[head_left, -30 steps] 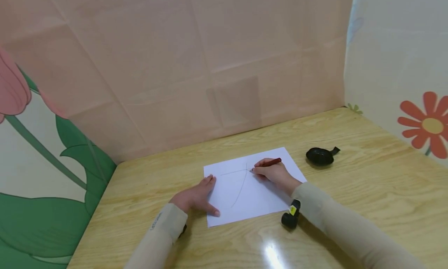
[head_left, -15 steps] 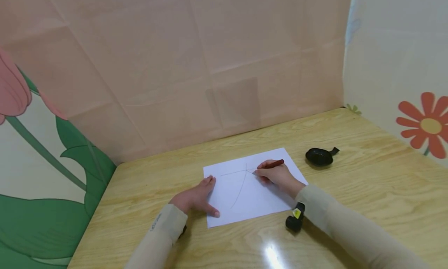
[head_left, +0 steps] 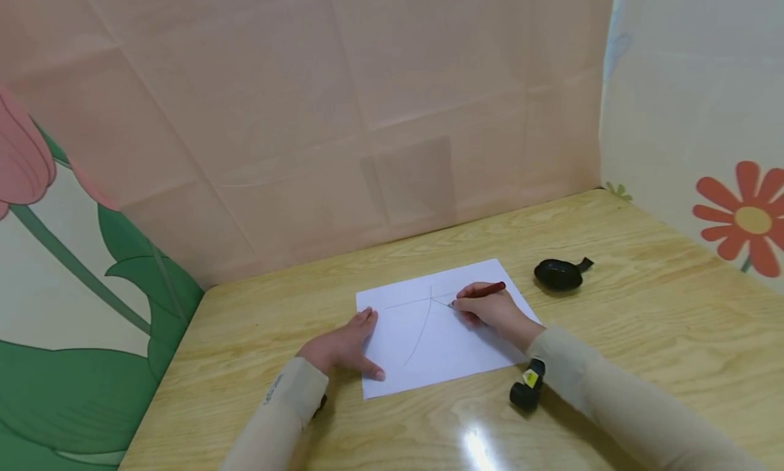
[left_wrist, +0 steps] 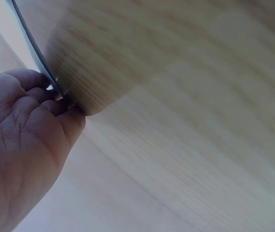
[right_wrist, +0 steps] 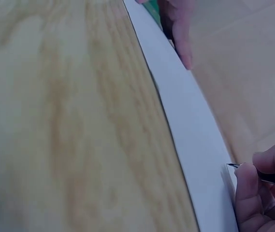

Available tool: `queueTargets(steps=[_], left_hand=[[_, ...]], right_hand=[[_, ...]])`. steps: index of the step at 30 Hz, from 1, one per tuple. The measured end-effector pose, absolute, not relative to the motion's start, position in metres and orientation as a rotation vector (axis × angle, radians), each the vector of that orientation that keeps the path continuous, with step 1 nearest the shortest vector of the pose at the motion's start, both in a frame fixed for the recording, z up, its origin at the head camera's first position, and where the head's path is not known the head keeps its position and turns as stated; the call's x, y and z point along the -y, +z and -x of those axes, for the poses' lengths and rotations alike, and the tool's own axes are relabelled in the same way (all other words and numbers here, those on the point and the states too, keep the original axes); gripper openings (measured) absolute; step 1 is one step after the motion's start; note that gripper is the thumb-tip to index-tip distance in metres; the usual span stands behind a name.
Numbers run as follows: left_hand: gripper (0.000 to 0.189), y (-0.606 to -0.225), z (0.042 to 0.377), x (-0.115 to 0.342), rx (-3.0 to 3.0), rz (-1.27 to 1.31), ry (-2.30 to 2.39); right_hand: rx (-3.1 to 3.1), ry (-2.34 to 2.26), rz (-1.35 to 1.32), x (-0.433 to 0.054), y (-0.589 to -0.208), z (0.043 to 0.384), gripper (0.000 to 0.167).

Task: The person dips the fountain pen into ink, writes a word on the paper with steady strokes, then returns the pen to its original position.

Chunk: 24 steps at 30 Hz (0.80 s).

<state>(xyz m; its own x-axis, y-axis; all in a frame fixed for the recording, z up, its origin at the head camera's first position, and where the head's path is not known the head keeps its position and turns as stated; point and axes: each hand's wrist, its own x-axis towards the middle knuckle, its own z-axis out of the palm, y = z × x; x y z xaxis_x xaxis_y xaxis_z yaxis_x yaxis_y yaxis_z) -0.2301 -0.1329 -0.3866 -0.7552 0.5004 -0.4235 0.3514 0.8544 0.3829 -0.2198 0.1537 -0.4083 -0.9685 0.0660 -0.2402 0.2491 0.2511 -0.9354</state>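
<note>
Head view: a white sheet of paper [head_left: 441, 352] lies flat on the wood-grain table [head_left: 269, 297], turned slightly, in front of the person. I see the right hand [head_left: 495, 311] pinching a dark-red pen [head_left: 490, 289] between thumb and fingers, the barrel slanting up to the right and the tip at the lower end of a short oblique stroke. Whether the tip presses the surface is too small for me to tell. The left hand [head_left: 343, 343] is spread wide and holds nothing in its grasp; its fingers rest on the sheet's left edge, its thumb near the lower left corner. Thin drawn lines [head_left: 421, 334] on the paper, between the two hands, include a nearly level line, a short upright one and a long curve running down to the left.

Right wrist view: I find the pen's tip projecting from the pinch over the sheet, with part of the left hand at the far end. Left wrist view: the palm appears close up, beside wood grain.

Surroundings: a black rounded object [head_left: 559, 274] with a short tab lies on the table beyond the sheet's right side. A black device [head_left: 528, 388] with a yellow label sits at the right cuff [head_left: 551, 352]. Behind the table hangs a creased pink backdrop [head_left: 275, 131].
</note>
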Motion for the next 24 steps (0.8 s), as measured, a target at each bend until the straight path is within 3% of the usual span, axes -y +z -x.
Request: queueTargets(steps=[24], left_hand=[[0.113,-0.387,0.231,0.132,-2.503,-0.617,0.37]], right_hand=[[-2.388,-1.753,-0.243,-0.168,-0.41,0.207,0.017]])
